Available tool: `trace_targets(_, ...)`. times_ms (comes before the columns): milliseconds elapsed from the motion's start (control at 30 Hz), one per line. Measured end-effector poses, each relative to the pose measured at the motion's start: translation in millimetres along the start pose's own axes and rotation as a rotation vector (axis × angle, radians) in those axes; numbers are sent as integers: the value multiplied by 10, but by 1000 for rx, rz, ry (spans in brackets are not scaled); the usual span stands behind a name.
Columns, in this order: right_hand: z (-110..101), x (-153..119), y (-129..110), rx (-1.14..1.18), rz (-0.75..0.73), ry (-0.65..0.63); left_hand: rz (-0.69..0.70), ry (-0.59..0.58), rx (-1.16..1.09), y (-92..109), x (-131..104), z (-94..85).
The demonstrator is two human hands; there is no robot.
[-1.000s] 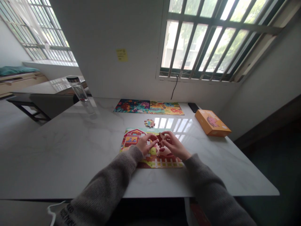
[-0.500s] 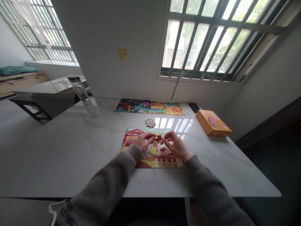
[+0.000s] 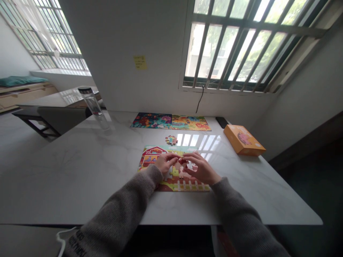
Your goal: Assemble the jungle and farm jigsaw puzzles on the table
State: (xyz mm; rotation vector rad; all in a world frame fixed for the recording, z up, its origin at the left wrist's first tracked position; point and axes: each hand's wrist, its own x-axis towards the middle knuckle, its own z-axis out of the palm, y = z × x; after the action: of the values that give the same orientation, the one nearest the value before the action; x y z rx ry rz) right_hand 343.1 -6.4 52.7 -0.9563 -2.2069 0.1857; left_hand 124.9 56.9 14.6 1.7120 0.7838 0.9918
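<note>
A farm puzzle [image 3: 187,184] with a red barn and a white fence lies flat on the marble-look table [image 3: 80,178]. Over its middle, my left hand [image 3: 166,163] pinches the edge of a small dark red puzzle piece [image 3: 182,161]. My right hand [image 3: 199,167] is at the piece's right side, its upper fingers reaching toward the left fingertips and its thumb apart below. Whether the right fingers grip the piece cannot be made out. Just behind the puzzle sits a small stack of loose pieces [image 3: 171,140].
Two colourful puzzles, one dark [image 3: 152,120] and one yellow-orange [image 3: 190,122], lie along the wall. At the back right are a black phone [image 3: 221,122] and an orange box [image 3: 243,140]. A clear bottle [image 3: 92,103] stands at the back left.
My right hand has shifted, its fingers stretching further left above the piece and its thumb lower. The dark red piece has turned and appears flatter. My left hand has barely moved.
</note>
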Motion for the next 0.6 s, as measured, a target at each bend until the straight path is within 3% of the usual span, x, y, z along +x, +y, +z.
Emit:
trace_targets(167,-27,-20,45,-69,9,-5,9,14,7,-32,12,-11)
trace_targets(333,-80,-131,285,-107,52,-23,210,40,406,-20,-31,-33)
trace_targets(433,-75,-189,385,-128,44,-50,298,-48,604,-10,-65,-27)
trace_targets(600,-12,-234,410,-189,98,-132,298,-199,791,7,-97,-12)
